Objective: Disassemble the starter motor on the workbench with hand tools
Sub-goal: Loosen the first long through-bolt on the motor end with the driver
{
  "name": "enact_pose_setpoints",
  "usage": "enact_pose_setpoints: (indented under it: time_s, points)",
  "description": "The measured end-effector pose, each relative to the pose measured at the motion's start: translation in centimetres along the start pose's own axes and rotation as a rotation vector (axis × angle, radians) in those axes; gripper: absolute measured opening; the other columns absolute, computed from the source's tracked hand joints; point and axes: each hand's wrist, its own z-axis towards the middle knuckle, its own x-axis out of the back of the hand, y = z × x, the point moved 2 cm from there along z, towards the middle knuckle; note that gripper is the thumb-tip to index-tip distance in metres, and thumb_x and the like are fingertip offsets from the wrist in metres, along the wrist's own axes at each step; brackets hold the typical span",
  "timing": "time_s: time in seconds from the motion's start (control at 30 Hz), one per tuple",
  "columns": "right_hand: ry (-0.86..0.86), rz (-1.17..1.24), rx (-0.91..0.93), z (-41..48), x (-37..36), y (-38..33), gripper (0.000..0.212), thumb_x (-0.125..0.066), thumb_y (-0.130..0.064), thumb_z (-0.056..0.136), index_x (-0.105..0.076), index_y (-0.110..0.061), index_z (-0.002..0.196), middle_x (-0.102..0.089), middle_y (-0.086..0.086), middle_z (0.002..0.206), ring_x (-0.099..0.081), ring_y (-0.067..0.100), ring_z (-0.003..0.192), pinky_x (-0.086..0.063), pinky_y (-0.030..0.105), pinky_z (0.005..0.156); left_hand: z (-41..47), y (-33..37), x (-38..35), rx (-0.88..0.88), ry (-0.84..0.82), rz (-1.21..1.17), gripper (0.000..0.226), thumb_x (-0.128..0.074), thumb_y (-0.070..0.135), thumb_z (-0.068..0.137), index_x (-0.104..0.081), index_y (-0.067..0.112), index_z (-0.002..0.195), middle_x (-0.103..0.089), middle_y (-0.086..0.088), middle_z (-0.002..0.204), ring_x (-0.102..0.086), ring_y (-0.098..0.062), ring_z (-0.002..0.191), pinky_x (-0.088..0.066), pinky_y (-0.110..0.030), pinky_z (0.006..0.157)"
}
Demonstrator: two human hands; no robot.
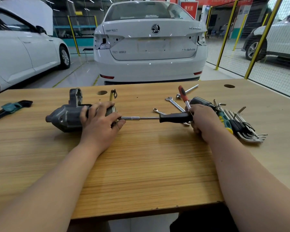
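Observation:
The grey starter motor (pixel 65 117) lies on its side on the wooden workbench (pixel 141 164), left of centre. My left hand (pixel 100 120) grips its right end, fingers wrapped over the housing. A black-handled socket driver (pixel 174 117) lies level, its chrome shaft and socket (pixel 135 118) pointing left into the motor's end under my left fingers. My right hand (pixel 202 122) grips the butt of the black handle.
Right of my hand lie a red-handled driver (pixel 183 94), spanners (pixel 173 102), a black cylinder (pixel 199 101), a green-yellow screwdriver (pixel 223 121) and several hex keys (pixel 248 131). A hex-key set in a green holder (pixel 10 108) lies far left. A white car (pixel 149 42) stands beyond the bench.

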Motion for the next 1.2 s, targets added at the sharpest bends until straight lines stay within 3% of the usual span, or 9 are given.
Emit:
enact_pose_setpoints:
  time_s: [0.13,0.27,0.47,0.57,0.77,0.87,0.97,1.07,1.2]
  points:
    - [-0.069,0.128,-0.056,-0.1,-0.2,-0.3,0.028,-0.049,-0.009,0.097,-0.070,-0.028,0.101,-0.062,0.005,0.105,-0.063,0.021,0.079,-0.056,0.034,0.067,0.0,-0.1,-0.1,0.002,-0.009,0.010,0.033,-0.047,0.054,0.092,-0.068,0.033,0.105,-0.039,0.004,0.142,-0.018,-0.025,0.137,0.004,-0.041,0.110]
    - [-0.076,0.299,-0.007,-0.3,0.2,-0.3,0.044,-0.045,0.006,0.092,-0.075,-0.024,0.083,-0.069,0.007,0.099,-0.071,0.020,0.081,-0.054,0.026,0.062,0.0,-0.1,-0.2,0.004,-0.011,0.012,0.037,-0.039,0.056,0.094,-0.067,0.034,0.105,-0.038,0.004,0.141,-0.017,-0.025,0.137,0.004,-0.041,0.110]
    - [-0.096,0.299,0.051,-0.4,0.3,-0.2,0.047,-0.044,0.014,0.090,-0.076,-0.021,0.088,-0.069,0.004,0.097,-0.069,0.025,0.098,-0.058,0.033,0.087,0.0,0.0,0.0,-0.001,-0.021,0.007,0.038,-0.037,0.054,0.094,-0.066,0.036,0.109,-0.038,0.003,0.141,-0.018,-0.025,0.136,0.002,-0.043,0.110]
    - [-0.106,0.316,0.008,-0.3,0.6,-0.2,0.045,-0.045,0.010,0.092,-0.075,-0.023,0.088,-0.070,0.011,0.105,-0.072,0.027,0.096,-0.059,0.034,0.084,0.0,0.1,0.0,-0.002,-0.008,-0.005,0.035,-0.042,0.050,0.093,-0.069,0.032,0.107,-0.041,0.000,0.141,-0.019,-0.026,0.135,0.000,-0.044,0.110]
    - [-0.136,0.199,0.022,0.0,1.4,0.1,0.024,-0.053,-0.004,0.095,-0.071,-0.016,0.106,-0.071,0.010,0.099,-0.074,0.017,0.075,-0.058,0.032,0.069,0.0,-0.1,-0.1,-0.017,0.034,-0.030,0.024,-0.056,0.042,0.092,-0.071,0.030,0.104,-0.045,-0.002,0.139,-0.022,-0.025,0.132,-0.004,-0.045,0.110]
    - [-0.085,0.124,0.027,-0.1,1.5,0.2,0.017,-0.062,-0.025,0.093,-0.072,-0.012,0.096,-0.065,0.011,0.086,-0.055,0.013,0.053,-0.046,0.029,0.058,0.0,-0.1,-0.1,-0.021,0.041,-0.034,0.022,-0.058,0.041,0.091,-0.071,0.029,0.104,-0.045,-0.002,0.139,-0.022,-0.025,0.132,-0.003,-0.044,0.110]
    - [-0.026,-0.023,-0.024,-0.1,1.2,0.2,0.033,-0.061,-0.048,0.087,-0.067,-0.016,0.079,-0.057,0.008,0.064,-0.043,0.016,0.049,-0.037,0.037,0.059,0.0,-0.1,-0.1,-0.027,0.044,-0.028,0.023,-0.057,0.042,0.091,-0.071,0.029,0.104,-0.044,-0.002,0.139,-0.022,-0.026,0.133,0.000,-0.040,0.109]
    - [-0.017,-0.100,-0.033,-0.3,1.2,0.3,0.033,-0.058,-0.050,0.089,-0.069,-0.020,0.081,-0.047,-0.003,0.044,-0.042,0.012,0.040,-0.036,0.033,0.055,0.1,-0.2,-0.2,-0.024,0.040,-0.021,0.029,-0.053,0.046,0.092,-0.067,0.030,0.111,-0.042,0.000,0.139,-0.020,-0.024,0.135,0.003,-0.038,0.110]
    - [-0.085,0.010,0.026,-0.2,1.1,0.4,0.020,-0.060,-0.032,0.095,-0.073,-0.019,0.104,-0.061,0.004,0.077,-0.044,0.011,0.046,-0.040,0.029,0.054,0.1,-0.3,-0.2,-0.002,0.024,-0.017,0.047,-0.045,0.057,0.089,-0.054,0.031,0.127,-0.041,0.003,0.139,-0.020,-0.022,0.136,0.003,-0.038,0.110]
